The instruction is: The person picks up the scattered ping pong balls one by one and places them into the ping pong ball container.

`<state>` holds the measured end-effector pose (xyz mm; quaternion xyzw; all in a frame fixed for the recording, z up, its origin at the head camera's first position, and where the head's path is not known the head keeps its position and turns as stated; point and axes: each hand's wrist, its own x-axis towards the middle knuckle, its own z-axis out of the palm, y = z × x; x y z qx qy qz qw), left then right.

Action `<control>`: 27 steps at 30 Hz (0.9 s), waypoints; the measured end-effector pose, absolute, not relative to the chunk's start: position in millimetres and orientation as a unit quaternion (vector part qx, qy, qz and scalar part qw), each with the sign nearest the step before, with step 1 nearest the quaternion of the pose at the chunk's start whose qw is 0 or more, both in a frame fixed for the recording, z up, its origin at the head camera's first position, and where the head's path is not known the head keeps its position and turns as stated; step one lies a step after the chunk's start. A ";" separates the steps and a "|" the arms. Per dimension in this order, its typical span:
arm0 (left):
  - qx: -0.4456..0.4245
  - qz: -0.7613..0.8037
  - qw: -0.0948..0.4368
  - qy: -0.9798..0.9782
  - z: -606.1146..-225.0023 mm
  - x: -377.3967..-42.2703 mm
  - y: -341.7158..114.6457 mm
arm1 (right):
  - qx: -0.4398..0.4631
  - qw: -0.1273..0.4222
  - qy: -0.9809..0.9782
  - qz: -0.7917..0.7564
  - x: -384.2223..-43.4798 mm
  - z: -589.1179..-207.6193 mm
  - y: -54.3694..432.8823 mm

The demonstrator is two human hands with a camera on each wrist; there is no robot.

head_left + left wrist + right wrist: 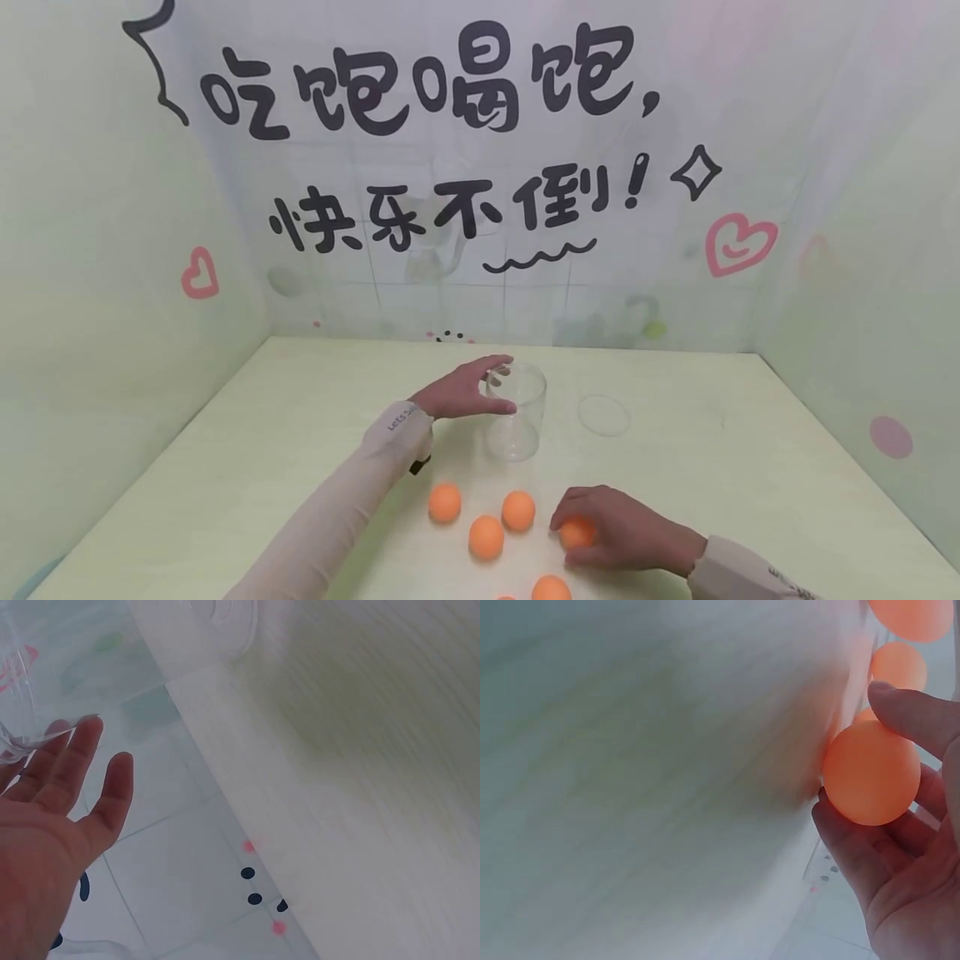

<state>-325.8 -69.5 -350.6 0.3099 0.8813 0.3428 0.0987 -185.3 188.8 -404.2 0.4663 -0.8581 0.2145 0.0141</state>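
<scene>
A clear cylindrical jar (525, 429) stands upright toward the back of the table. My left hand (468, 392) curves round the jar's left side near the rim, thumb in front and fingers behind. In the left wrist view, fingertips of the left hand (56, 802) meet the jar's clear rim (22, 742), while the little finger stands off it. At the front right, my right hand (618, 529) holds an orange ping-pong ball (577, 533) at table level. The right wrist view has this ball (871, 774) between the thumb and fingers of the right hand (907, 885).
Several other orange ping-pong balls, among them one at the left (445, 503) and one nearer the front (551, 588), lie loose on the pale table (247, 467). A thin clear ring or lid (603, 415) lies right of the jar. Printed sheets (465, 300) wall the table's back and sides.
</scene>
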 end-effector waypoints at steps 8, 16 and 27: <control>0.302 0.361 0.106 0.876 -361.5 -321.1 -71.4 | 0.468 -0.011 -0.855 0.225 -183.7 -408.0 186.8; 0.305 0.359 0.101 0.876 -360.5 -320.4 -68.7 | 0.460 -0.012 -0.864 0.203 -184.3 -405.2 186.5; 0.304 0.343 0.096 0.883 -350.5 -324.4 -68.7 | 0.459 -0.026 -0.866 0.199 -190.6 -394.0 186.2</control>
